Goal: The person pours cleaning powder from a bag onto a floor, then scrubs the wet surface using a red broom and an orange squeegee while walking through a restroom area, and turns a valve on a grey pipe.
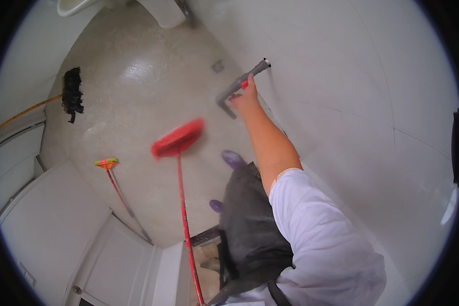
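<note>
My right hand (245, 96), reaching out from a white sleeve, is closed around a grey elbow pipe (223, 98). A small red part (245, 85), perhaps a valve handle, shows beside the thumb. The pipe's upper end comes close to the white wall; I cannot tell whether it is fixed there. Its bent end hangs over the floor. Left of this, a red broom (177, 140) with a blurred head stands out over the floor. Its red handle runs down to the lower edge, where its top is hidden. My left hand is out of the picture.
A black-headed mop or brush (73, 94) with a wooden handle leans at the left. A small green-and-orange scrubber (107, 163) has a long red handle. White doors (112, 262) stand lower left; a white basin (75, 6) and pedestal are at the top. Purple shoes (233, 159) are below.
</note>
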